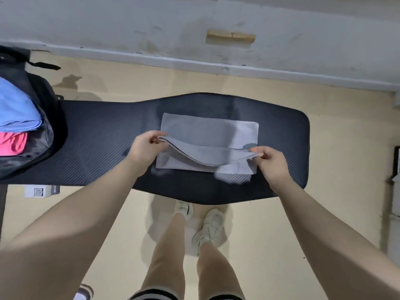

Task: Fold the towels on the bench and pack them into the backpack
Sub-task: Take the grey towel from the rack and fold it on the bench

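Observation:
A grey towel (pixel 207 135) lies on the dark padded bench (pixel 104 135), folded over on itself, its upper layer lifted a little along the near side. My left hand (pixel 147 148) pinches the lifted layer's left corner. My right hand (pixel 270 163) pinches its right corner. A black backpack (pixel 50 118) stands open on the bench's left end. Inside it sit a folded blue towel (pixel 17 109) and a pink one (pixel 13 144).
The bench runs left to right in front of a stained grey wall (pixel 194 22). My legs and white shoes (pixel 207 221) stand on the beige floor just before the bench. A small white box (pixel 37 191) lies under the bench at the left.

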{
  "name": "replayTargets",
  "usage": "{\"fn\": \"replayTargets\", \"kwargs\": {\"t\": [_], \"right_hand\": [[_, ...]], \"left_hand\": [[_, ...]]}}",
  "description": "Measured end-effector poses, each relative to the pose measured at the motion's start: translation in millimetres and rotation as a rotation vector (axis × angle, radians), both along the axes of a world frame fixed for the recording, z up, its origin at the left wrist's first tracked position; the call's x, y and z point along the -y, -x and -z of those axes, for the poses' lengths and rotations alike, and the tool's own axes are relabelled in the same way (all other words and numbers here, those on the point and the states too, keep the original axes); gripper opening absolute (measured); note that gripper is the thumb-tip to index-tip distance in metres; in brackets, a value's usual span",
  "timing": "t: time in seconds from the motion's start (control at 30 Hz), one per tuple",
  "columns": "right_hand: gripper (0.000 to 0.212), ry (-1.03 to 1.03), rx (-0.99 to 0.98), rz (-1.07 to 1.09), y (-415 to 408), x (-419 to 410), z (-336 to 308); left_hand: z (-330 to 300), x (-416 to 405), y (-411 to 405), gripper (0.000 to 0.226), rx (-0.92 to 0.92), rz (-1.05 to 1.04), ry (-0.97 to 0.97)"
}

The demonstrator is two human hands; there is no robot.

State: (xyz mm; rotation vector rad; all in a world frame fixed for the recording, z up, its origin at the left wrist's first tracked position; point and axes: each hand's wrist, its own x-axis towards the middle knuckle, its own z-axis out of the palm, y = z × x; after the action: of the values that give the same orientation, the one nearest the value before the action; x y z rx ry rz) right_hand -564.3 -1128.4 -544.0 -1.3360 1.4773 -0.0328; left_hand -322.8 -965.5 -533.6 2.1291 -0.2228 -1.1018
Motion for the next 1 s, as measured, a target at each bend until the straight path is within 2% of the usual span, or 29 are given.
{"fn": "replayTargets", "kwargs": {"t": [0.03,0.13,0.2,0.3,0.43,0.57,0.63,0.7,0.73,0.8,0.87,1.0], "right_hand": [[0.005,0.014,-0.021,-0.014,-5,6,7],[0.025,0.057,-0.042,-0.022,-21,25,25],[0.024,0.071,-0.079,-0.002,-31,37,34],[0.021,0.059,-0.172,0.071,-36,50,51],[0.019,0.141,-0.260,0.019,-47,58,57],[0.028,0.220,-0.341,-0.020,-55,60,58],[0.028,0.306,-0.442,-0.074,-58,60,61],[0.029,0.485,-0.529,-0.156,-62,53,64],[0.031,0.609,-0.482,-0.225,-67,46,66],[0.041,0.763,-0.284,-0.475,-80,21,73],[0.054,0.724,-0.176,-0.725,-95,-15,88],[0.063,0.774,-0.283,-0.982,-104,-50,114]], "left_hand": [[8,6,-6,0.026,0.066,0.047,-0.041],[31,17,-21,0.016,0.132,0.117,-0.108],[44,23,-29,0.024,0.148,0.173,-0.101],[59,31,-40,0.021,0.213,0.167,-0.116],[62,49,-46,0.020,0.344,0.163,-0.099],[64,61,-46,0.019,0.403,0.148,-0.070],[67,66,-47,0.021,0.459,0.161,-0.111],[71,68,-43,0.030,0.611,0.251,-0.218],[73,68,-38,0.036,0.699,0.355,-0.220],[82,66,-19,0.043,0.799,0.653,-0.060],[97,61,2,0.051,0.765,0.898,0.018],[118,40,6,0.071,0.764,1.067,-0.180]]}}
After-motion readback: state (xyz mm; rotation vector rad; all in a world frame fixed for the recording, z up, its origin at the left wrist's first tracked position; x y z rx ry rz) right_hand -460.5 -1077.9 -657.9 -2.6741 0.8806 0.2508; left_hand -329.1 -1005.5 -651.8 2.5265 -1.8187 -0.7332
